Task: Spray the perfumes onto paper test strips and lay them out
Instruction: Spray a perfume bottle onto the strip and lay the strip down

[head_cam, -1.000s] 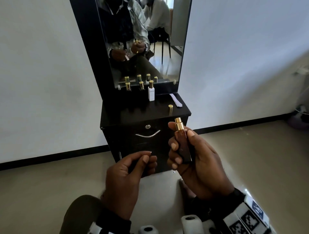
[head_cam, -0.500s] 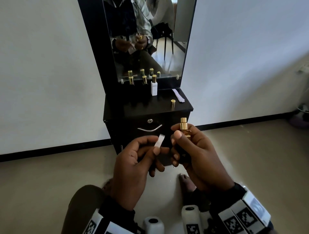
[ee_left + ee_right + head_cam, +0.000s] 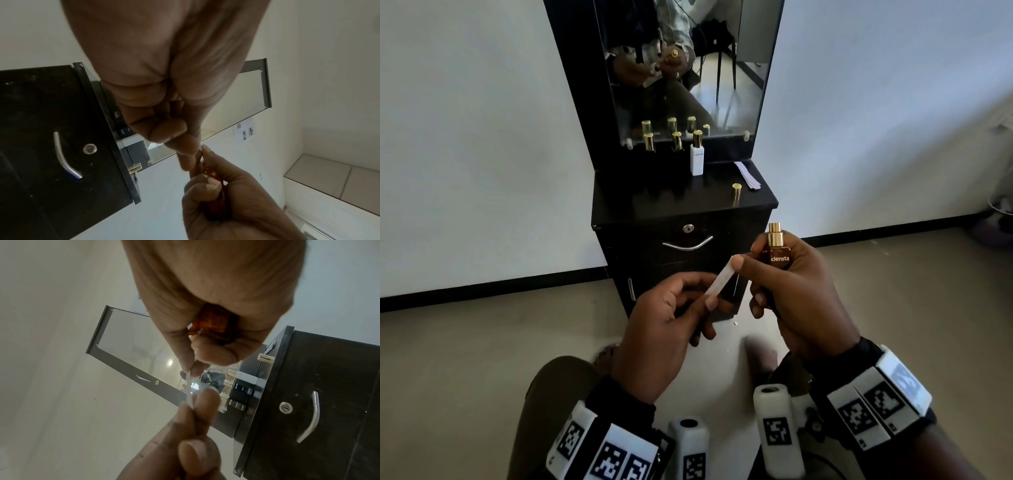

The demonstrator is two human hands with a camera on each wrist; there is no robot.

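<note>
Early going, by the look of it. Amber bottle (image 3: 779,255), cap off, clasped in right hand (image 3: 796,294); paper strip (image 3: 719,281) at its nine o'clock, pinched by left hand (image 3: 664,329). Nothing laid out; three capped bottles (image 3: 676,144) at twelve o'clock apparently untouched.

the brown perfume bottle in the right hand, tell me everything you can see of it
The perfume bottle is a small square-sided bottle of dark amber, glassy material with white lettering "clensta" on its front. Its cap is off, so the gold spray nozzle shows on top. It stands roughly upright in the air in front of the black cabinet, gripped by the right hand, whose fingers cover the lower body. The paper strip, pinched by the left hand, reaches up beside it, with the right thumb on the strip's tip.
</note>
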